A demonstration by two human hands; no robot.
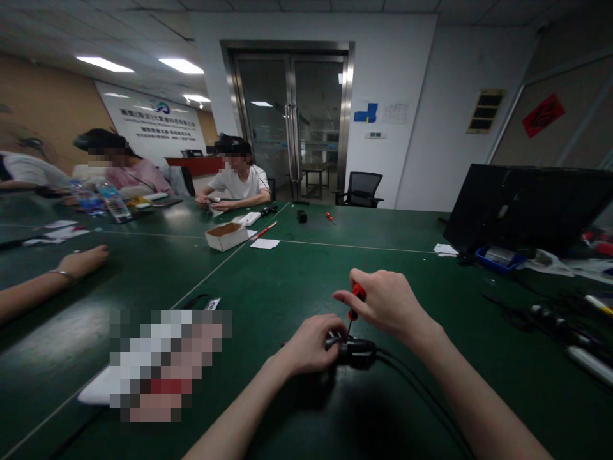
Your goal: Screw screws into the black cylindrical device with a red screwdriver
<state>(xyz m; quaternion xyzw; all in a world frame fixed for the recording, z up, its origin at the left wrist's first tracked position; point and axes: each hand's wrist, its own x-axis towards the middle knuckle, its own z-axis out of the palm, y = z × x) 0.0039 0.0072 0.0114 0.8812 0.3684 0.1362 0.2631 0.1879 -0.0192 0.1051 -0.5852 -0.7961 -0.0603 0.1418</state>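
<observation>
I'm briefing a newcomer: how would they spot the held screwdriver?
On the near side of the green table, the camera wearer's left hand holds a black device. Above it, the right hand grips a red-handled screwdriver, pointing down. Unlike the orange-red tool lying farther off, this one is in a hand.

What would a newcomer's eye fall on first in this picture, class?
Probably the red-and-black screwdriver in the person's right grip, near the lower centre, pointing down at the black, cabled device held by the left grip. Next, perhaps, the large, flat black monitor at the right, and the bright red diamond-shaped sign above it, at the upper right.
</observation>
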